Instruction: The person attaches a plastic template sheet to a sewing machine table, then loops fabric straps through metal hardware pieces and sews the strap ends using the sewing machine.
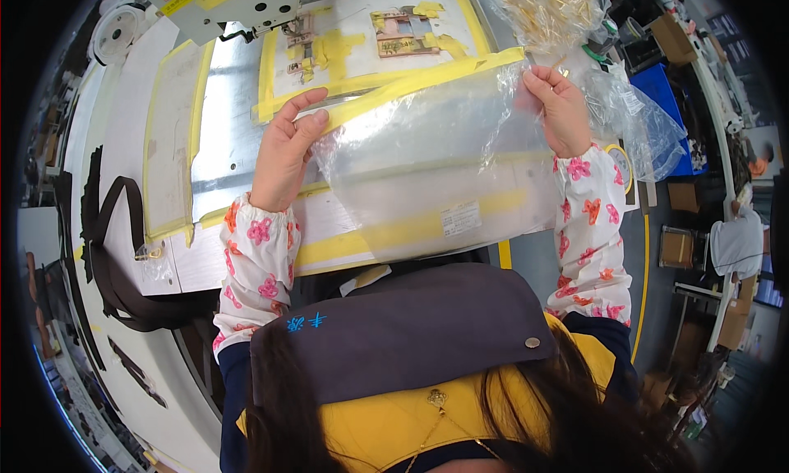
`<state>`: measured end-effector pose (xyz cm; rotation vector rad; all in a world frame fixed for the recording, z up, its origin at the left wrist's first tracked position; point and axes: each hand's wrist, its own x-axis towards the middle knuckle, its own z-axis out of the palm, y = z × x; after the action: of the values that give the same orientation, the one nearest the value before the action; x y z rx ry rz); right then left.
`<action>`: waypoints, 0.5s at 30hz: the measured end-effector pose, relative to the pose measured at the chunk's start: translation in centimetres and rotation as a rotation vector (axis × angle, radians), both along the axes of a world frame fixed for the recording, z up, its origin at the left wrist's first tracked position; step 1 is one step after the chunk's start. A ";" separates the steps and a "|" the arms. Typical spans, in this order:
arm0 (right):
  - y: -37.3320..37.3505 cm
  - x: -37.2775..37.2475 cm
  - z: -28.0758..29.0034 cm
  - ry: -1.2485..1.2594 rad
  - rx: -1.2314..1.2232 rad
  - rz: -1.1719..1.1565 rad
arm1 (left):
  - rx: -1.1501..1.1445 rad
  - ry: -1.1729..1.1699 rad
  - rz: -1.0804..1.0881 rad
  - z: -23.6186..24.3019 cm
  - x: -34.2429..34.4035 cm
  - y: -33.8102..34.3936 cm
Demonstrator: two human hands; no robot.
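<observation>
Between my two hands a clear plastic sheet (436, 136) is stretched out above the front of the work table, with yellow tape along its far edge. My left hand (286, 148) pinches its far left corner between thumb and index finger. At the opposite far corner, my right hand (560, 107) grips the sheet the same way, somewhat farther from me. The sheet slopes down toward my lap and the table shows through it. A small white printed label (461, 219) appears near its lower part; whether it sits on the sheet or under it I cannot tell.
Behind the sheet lies a yellow-taped template panel (349, 23) with printed pieces on it. A white sewing machine head (246, 9) stands far left. Crumpled clear bags (555, 13) and a blue crate (662, 103) are at right. Black straps (111, 259) hang off the table's left side.
</observation>
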<state>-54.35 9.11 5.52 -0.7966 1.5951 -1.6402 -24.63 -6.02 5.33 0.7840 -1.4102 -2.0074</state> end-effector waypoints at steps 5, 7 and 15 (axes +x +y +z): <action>-1.1 0.2 -0.3 -0.040 -0.080 -0.070 | -0.022 0.008 -0.039 -1.3 -0.5 -0.6; -1.0 -0.1 -0.6 -0.065 -0.108 -0.089 | -0.016 0.068 0.037 -1.4 -0.4 -0.4; -0.9 -1.0 0.1 -0.077 -0.205 -0.070 | -0.034 -0.094 -0.151 -1.2 0.7 -0.2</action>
<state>-55.35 8.21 5.61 -0.7778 1.4322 -1.8838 -23.94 -6.22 4.13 0.7874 -1.5955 -2.0771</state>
